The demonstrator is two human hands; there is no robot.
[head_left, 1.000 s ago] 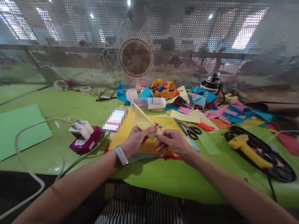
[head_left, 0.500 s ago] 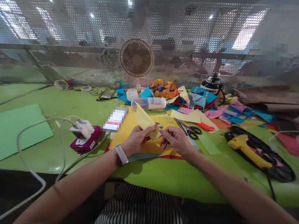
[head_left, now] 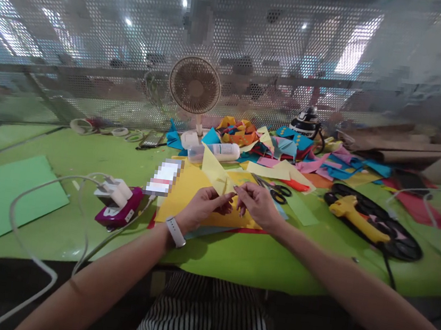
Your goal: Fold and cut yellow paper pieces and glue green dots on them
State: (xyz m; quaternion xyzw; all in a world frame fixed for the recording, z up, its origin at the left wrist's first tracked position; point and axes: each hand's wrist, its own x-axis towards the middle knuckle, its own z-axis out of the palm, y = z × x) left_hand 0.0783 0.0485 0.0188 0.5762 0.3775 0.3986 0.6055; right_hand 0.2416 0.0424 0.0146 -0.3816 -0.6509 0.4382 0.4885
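My left hand [head_left: 204, 209], with a pale watch strap on its wrist, is closed on a folded pale yellow paper [head_left: 214, 168]. That paper stands tilted up above the fingers. Close beside it, my right hand [head_left: 256, 203] is pinched shut, its fingertips meeting the left fingertips at the paper's lower right edge. What lies inside that pinch is too small to make out. Beneath both hands are deeper yellow sheets [head_left: 179, 194] on the green tabletop. Black-handled scissors [head_left: 279, 192] lie just beyond my right hand.
To the right, a yellow glue gun [head_left: 360, 218] rests on a black tray [head_left: 405, 246]. A phone [head_left: 165, 177] and a purple power socket [head_left: 118, 211] with cables are left. A glue bottle [head_left: 226, 152], small fan [head_left: 196, 86] and colored paper pieces [head_left: 287, 146] are behind.
The folded paper has turned more upright in my left hand, and the left fingers have come closer to the right ones. The view has swung slightly right.
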